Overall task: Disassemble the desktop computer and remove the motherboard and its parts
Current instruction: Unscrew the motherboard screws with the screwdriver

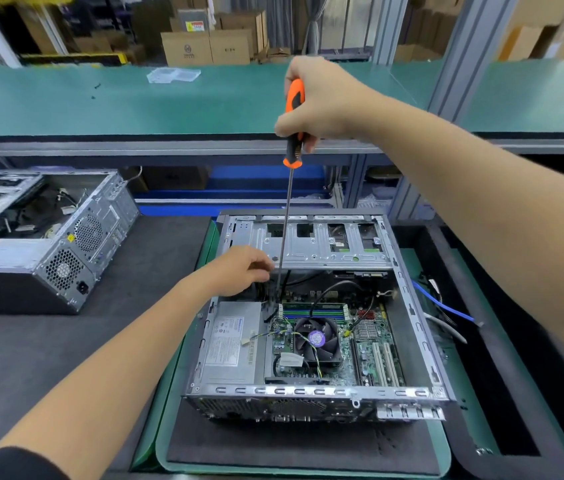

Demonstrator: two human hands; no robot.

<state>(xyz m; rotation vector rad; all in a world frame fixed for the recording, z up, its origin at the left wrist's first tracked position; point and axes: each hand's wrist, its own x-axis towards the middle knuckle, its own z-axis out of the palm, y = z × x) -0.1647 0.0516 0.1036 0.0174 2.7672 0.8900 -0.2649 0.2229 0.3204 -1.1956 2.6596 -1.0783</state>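
Left hand [239, 270] is reaching into the open desktop computer [315, 327] from its left side, fingers curling at the lower end of the screwdriver [289, 174] shaft, though whether they are pinching it cannot be told; nearer the camera, the motherboard [367, 344] is lying flat in the case, with the cooling fan [317, 337] sitting on it and the power supply [230, 344] resting just left of it; the case is sitting on a green mat [169, 441]; higher and farther, the right hand [322, 100] is gripping the orange-and-black handle, holding the tool nearly upright with its tip pointing down beside the left hand; a second gutted case [41, 233] is lying well apart to the left; cardboard boxes [204, 46] are standing beyond the green bench [100, 98].
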